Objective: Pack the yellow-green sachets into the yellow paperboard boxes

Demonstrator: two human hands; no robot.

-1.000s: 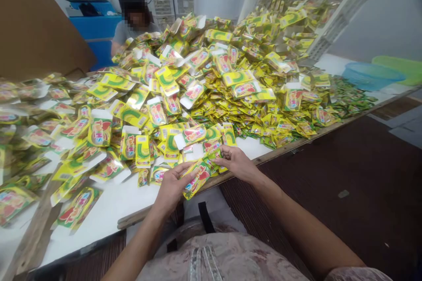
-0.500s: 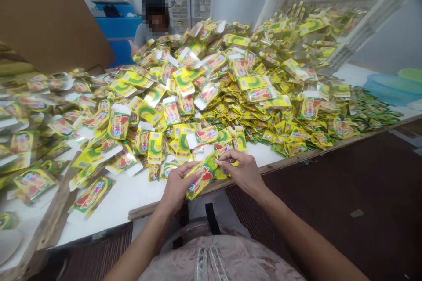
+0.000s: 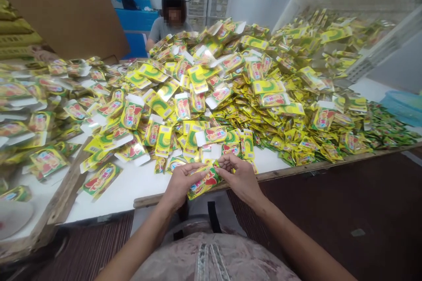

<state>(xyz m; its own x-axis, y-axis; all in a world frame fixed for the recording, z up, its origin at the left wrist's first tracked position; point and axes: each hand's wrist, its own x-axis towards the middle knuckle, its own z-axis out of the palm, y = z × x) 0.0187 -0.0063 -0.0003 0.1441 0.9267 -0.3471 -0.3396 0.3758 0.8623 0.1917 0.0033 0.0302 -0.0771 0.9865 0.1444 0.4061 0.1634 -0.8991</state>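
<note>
A small yellow-green carton (image 3: 206, 183) with red fruit printed on it lies tilted between my hands, just above the table's front edge. My left hand (image 3: 180, 183) grips its left side, with the thumb across the printed face. At the upper right end, the fingers of my right hand (image 3: 242, 178) are closed on the carton and cover its opening. Whether a flap or a sachet is under those fingertips, I cannot tell. Similar cartons (image 3: 165, 140), many with white end flaps out, lie heaped just beyond my hands.
Yellow-green sachets (image 3: 303, 149) are piled at the right. A tipped white crate (image 3: 293, 4) spills packs behind them, near a blue basin (image 3: 398, 107). Opposite sits a person (image 3: 171, 17); another hand (image 3: 42, 53) shows far left. A wooden strip (image 3: 286, 171) edges the table.
My right fingers have moved in closer over the carton's end, and my left hand keeps its hold. The whole view has swung left, so things appear further right.
</note>
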